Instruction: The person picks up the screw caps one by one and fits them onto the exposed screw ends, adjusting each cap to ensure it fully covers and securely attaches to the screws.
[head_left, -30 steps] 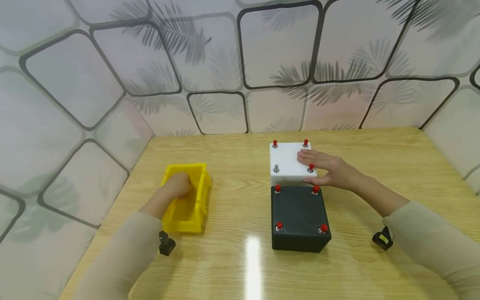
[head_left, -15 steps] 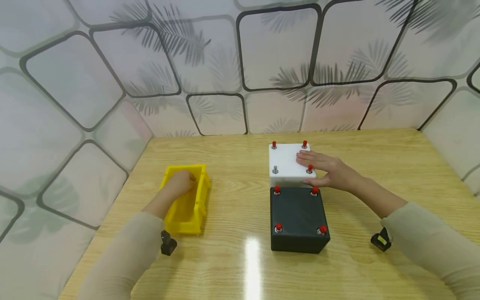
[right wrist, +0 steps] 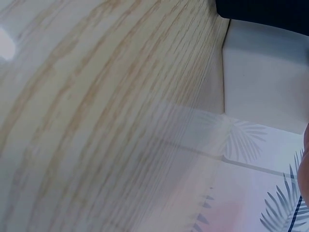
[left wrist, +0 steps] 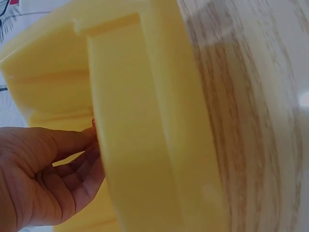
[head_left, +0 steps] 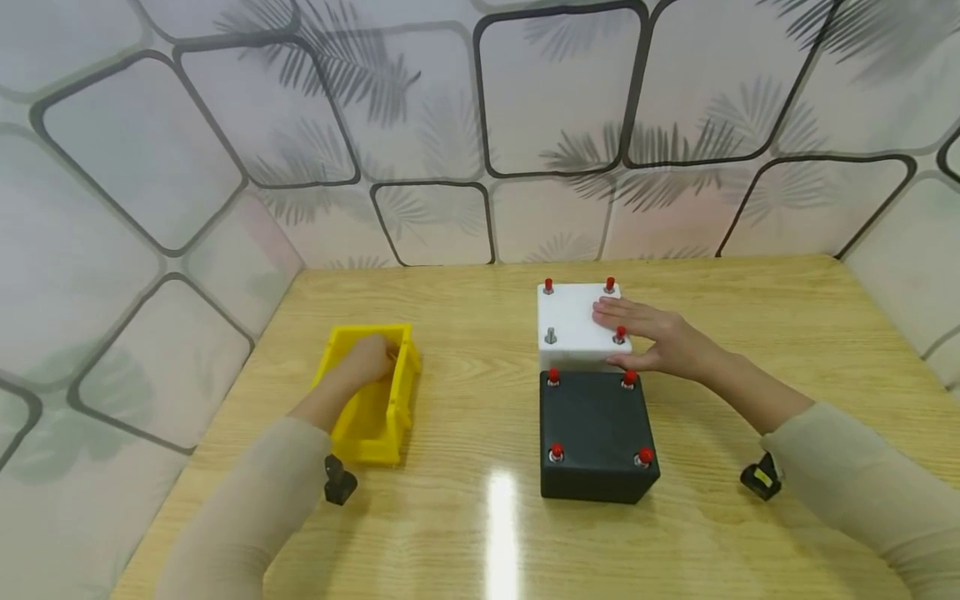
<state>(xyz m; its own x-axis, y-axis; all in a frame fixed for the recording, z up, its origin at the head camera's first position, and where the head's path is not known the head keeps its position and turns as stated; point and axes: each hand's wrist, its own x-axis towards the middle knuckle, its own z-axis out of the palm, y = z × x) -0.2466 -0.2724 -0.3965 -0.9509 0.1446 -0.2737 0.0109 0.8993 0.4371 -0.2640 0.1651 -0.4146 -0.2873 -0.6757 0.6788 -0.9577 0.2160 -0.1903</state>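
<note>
My left hand (head_left: 369,358) reaches inside the yellow bin (head_left: 406,398). In the left wrist view, its thumb and fingers come together beside the bin's wall, pinching a small red cap (left wrist: 93,124), mostly hidden. On the right, my right hand (head_left: 663,340) rests on the white box (head_left: 570,315), straight fingers across its top and thumb at its near side. Red caps sit on three of the white box's metal posts; the near-left post (head_left: 551,336) is bare. Only a finger edge (right wrist: 304,174) of this hand shows in the right wrist view.
A black box (head_left: 596,417) with a red cap on each corner post stands right in front of the white one. Both boxes and the bin are on a wooden table (head_left: 465,375). A patterned backdrop (head_left: 435,108) rises behind the table and along its left side.
Inside the bin, my left hand has shifted slightly up and to the right, toward the far right wall. My right hand stays on the white box.
</note>
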